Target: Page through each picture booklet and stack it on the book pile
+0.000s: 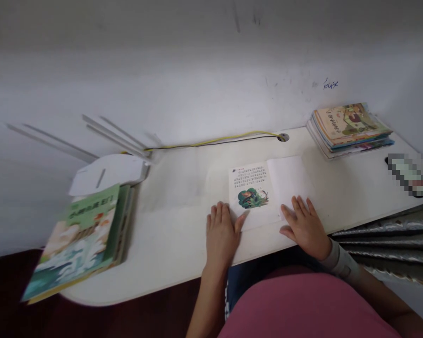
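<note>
I have the left grip (223, 235) flat and wide, fingers on the desk (169, 244), thumb at the book's (275, 188) near edge. My right grip (306, 227) lies spread on its blank page. The open book sits between and just beyond both; one stack (352, 126) lies farther right.

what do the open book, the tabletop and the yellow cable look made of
Open book: matte paper, thin printed pages without glare. Tabletop: smooth white, perhaps laminate, judging by its even colour. Yellow cable: probably plastic-sheathed, from its uniform colour; finish unclear.
</note>
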The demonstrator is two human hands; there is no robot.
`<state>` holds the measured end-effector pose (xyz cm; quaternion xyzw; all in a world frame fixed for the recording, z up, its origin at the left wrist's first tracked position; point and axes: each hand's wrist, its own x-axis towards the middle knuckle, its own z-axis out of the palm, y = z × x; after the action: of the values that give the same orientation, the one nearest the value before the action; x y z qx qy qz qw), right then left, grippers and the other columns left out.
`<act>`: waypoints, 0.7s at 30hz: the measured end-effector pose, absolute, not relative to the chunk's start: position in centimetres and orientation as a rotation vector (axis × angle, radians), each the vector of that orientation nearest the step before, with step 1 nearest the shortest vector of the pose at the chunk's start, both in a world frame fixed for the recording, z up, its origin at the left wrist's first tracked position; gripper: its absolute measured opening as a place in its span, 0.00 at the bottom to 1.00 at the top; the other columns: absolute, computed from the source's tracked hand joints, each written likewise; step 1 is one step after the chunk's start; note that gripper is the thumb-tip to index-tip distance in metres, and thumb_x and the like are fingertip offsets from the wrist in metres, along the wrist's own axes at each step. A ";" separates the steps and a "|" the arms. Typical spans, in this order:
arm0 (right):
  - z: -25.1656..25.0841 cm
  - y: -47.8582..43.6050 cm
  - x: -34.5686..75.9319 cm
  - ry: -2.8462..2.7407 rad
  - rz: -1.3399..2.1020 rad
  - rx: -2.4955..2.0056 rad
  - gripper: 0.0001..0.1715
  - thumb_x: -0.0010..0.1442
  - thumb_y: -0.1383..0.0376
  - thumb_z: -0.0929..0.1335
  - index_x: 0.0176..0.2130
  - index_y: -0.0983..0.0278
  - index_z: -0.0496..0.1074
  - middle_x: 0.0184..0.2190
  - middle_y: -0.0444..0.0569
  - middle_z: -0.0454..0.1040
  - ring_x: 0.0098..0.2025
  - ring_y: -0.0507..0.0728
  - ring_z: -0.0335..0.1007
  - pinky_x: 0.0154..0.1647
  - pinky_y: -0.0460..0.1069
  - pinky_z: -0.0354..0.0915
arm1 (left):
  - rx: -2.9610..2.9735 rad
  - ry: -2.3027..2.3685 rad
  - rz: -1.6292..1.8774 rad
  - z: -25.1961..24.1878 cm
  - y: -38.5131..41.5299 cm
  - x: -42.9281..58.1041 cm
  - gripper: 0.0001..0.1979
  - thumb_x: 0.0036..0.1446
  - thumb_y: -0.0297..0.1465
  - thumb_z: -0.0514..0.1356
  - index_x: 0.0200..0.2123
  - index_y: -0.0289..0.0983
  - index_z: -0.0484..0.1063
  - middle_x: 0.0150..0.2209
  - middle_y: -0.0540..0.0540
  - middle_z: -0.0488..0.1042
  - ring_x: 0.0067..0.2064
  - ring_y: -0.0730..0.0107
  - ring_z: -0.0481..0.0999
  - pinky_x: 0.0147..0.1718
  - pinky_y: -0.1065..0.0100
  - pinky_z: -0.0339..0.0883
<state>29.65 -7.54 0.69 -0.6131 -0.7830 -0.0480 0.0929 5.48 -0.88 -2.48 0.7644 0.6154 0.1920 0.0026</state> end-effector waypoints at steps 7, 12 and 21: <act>1.0 -7.1 30.2 -2.338 -0.164 -1.807 0.31 0.60 0.52 0.65 0.57 0.66 0.66 0.58 0.67 0.64 0.60 0.69 0.58 0.61 0.65 0.50 | 2.348 1.887 0.680 -2.3 -0.8 5.3 0.36 0.61 0.51 0.45 0.57 0.26 0.63 0.59 0.25 0.62 0.63 0.41 0.58 0.56 0.41 0.57; 1.1 -7.3 29.9 -2.309 -0.110 -1.691 0.27 0.62 0.56 0.64 0.56 0.66 0.66 0.61 0.63 0.60 0.64 0.68 0.52 0.61 0.65 0.52 | 2.311 1.840 0.673 -1.7 -0.8 5.3 0.31 0.62 0.46 0.48 0.56 0.27 0.64 0.60 0.27 0.62 0.63 0.43 0.57 0.57 0.42 0.57; 1.1 -6.5 28.6 -2.433 -0.036 -1.472 0.22 0.60 0.61 0.66 0.52 0.68 0.68 0.57 0.60 0.67 0.60 0.65 0.58 0.59 0.61 0.59 | 2.230 1.944 0.749 -1.1 -1.0 5.3 0.23 0.62 0.38 0.48 0.53 0.30 0.67 0.60 0.29 0.63 0.62 0.45 0.59 0.56 0.45 0.58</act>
<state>28.62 -6.52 1.11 -0.5119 -0.8461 -0.0125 0.1483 5.32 -1.04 -1.14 0.7300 0.6364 0.2453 0.0446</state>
